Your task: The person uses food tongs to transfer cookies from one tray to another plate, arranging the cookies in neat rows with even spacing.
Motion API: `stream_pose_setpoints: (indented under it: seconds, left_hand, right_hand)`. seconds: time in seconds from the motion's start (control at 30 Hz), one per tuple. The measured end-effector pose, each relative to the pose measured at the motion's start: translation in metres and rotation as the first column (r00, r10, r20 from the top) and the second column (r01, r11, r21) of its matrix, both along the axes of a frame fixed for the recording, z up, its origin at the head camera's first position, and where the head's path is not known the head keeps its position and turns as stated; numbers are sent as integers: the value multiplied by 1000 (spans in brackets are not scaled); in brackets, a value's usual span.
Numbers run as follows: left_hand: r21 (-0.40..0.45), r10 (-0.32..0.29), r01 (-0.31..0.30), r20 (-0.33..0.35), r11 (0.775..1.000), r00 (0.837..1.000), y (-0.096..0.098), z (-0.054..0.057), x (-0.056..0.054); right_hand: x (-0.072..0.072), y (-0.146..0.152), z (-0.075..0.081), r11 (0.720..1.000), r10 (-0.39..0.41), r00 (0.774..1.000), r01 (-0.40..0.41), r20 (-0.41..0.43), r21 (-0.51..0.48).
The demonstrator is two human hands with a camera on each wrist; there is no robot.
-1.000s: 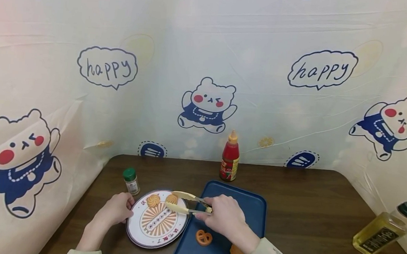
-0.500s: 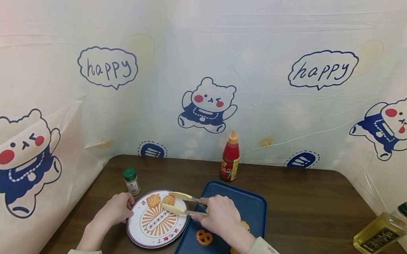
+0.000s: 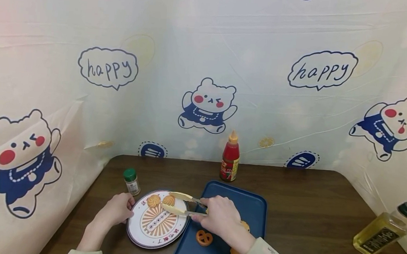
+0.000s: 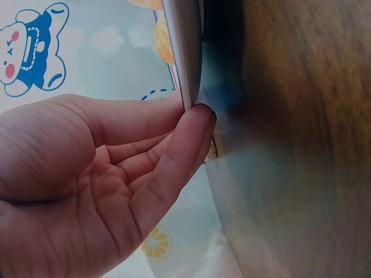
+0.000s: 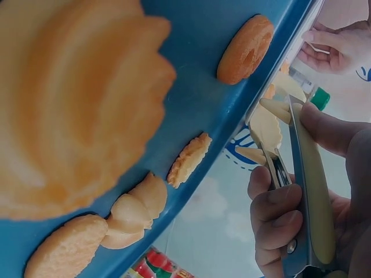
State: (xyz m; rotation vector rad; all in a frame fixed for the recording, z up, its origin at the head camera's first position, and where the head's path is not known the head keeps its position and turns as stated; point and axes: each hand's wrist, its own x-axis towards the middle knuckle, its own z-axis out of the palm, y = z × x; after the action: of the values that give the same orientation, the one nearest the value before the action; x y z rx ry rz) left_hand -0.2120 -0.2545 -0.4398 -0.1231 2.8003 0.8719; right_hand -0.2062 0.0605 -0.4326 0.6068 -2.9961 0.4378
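Tongs (image 3: 181,196) in your right hand (image 3: 219,216) reach a little farther left over the plate (image 3: 136,223) than a second ago, and the cookie (image 3: 169,201) between their tips is now closer to the swirl cookie (image 3: 153,201); against half a second ago you see hardly any difference. Both cookies are at the plate's far side, just beside each other. You can't tell whether the tips touch the cookie between them.

Right of the plate, your blue tray (image 3: 252,204) holds a pretzel (image 3: 204,238) and several cookies, partly hidden by your arm. The spice jar (image 3: 132,182) is just beyond the plate's left side; the sauce bottle (image 3: 230,159) stands beyond it to the right.

Your right fingers curl round the tongs' handles. Your left hand (image 3: 116,208) pinches the plate's left rim, thumb and fingertips apart only by its edge.
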Motion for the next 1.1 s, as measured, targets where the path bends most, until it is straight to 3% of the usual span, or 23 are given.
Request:
stream_pose_setpoints:
  seconds: [0.6, 1.1]
  left_hand:
    - [16, 13, -14, 5, 1000, 1000, -1, 0, 0]
    - [15, 12, -12, -3, 1000, 1000, 0, -2, 0]
  right_hand:
    - [3, 8, 4, 999, -10, 999, 12, 37, -51]
    - [4, 68, 26, 977, -82, 992, 100, 100, -190]
